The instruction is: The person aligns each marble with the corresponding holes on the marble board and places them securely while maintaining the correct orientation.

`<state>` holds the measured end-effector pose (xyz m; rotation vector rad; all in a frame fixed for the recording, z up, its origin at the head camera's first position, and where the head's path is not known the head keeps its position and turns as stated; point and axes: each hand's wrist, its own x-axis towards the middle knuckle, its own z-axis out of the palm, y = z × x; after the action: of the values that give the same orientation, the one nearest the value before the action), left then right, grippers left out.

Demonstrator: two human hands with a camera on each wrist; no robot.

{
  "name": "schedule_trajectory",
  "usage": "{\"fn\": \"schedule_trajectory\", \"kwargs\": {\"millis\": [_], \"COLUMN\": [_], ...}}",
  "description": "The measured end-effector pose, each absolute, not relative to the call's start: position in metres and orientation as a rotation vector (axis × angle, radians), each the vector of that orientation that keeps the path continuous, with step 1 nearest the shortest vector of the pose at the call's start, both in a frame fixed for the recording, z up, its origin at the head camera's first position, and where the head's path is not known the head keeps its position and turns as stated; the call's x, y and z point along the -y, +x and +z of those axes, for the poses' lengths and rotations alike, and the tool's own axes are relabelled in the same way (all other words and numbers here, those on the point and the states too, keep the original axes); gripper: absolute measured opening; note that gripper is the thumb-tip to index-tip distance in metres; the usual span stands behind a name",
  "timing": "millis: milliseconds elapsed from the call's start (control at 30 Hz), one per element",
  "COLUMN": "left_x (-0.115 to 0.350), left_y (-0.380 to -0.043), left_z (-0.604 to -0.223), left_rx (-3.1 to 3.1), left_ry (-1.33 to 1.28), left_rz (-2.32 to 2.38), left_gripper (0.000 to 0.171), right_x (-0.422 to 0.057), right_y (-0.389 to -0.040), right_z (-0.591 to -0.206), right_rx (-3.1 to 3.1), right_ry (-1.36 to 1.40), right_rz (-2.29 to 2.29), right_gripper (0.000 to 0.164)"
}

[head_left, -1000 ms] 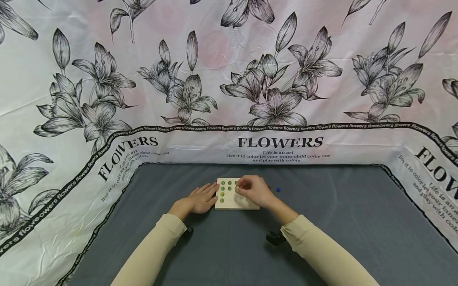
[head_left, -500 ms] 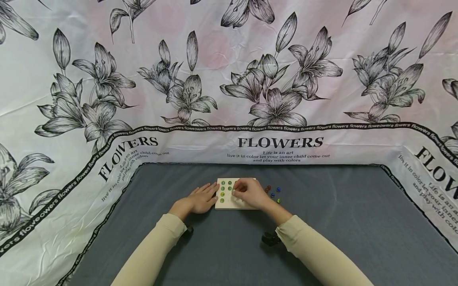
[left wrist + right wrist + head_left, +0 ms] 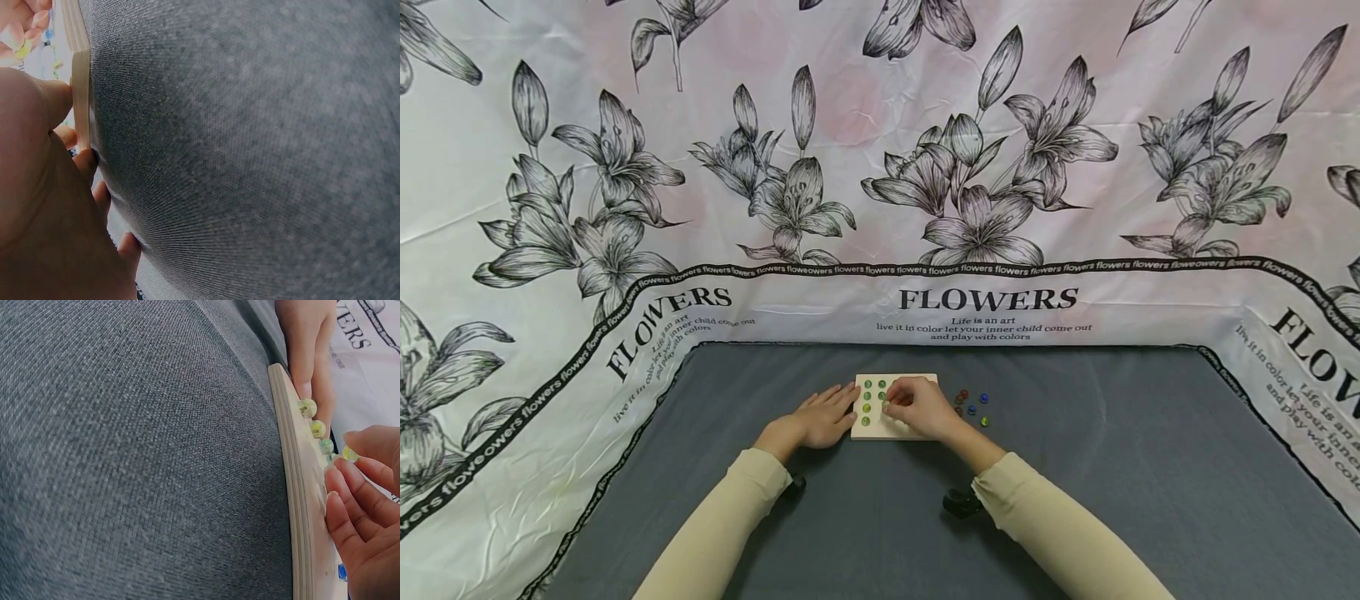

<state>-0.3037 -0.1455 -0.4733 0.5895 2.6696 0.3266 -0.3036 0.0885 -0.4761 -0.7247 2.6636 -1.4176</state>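
A pale wooden board (image 3: 880, 432) lies on the grey cloth, with green and yellow-green marbles (image 3: 867, 408) in its left columns. My left hand (image 3: 822, 418) rests flat beside it, fingers straight, thumb and fingertips right at its left edge. Over the middle of the board, my right hand (image 3: 922, 407) pinches a yellow-green marble (image 3: 350, 454) between thumb and index finger. In the right wrist view, the other fingers are bent close over the board's face. That hand hides much of the board's right half from the head view.
Right of the board lie several loose marbles: reddish-brown marbles (image 3: 962, 393), blue marbles (image 3: 983, 398) and a yellow-green marble (image 3: 984, 422). A white curtain (image 3: 985, 317) with printed flowers hangs behind the grey table cloth (image 3: 1112, 450).
My right hand has moved left across the board, bringing the loose marbles on the right into sight. My left hand has stayed in place.
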Motion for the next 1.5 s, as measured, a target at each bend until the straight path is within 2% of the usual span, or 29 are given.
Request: {"fn": "schedule_trajectory", "kwargs": {"millis": [1500], "left_x": [0.144], "left_y": [-0.295], "left_z": [-0.465], "left_rx": [-2.688], "left_ry": [0.608], "left_rz": [0.342], "left_gripper": [0.06], "right_x": [-0.069], "right_y": [-0.303], "right_z": [-0.486], "right_rx": [-2.9], "right_ry": [-0.662], "right_rz": [-1.259], "right_gripper": [0.005]}}
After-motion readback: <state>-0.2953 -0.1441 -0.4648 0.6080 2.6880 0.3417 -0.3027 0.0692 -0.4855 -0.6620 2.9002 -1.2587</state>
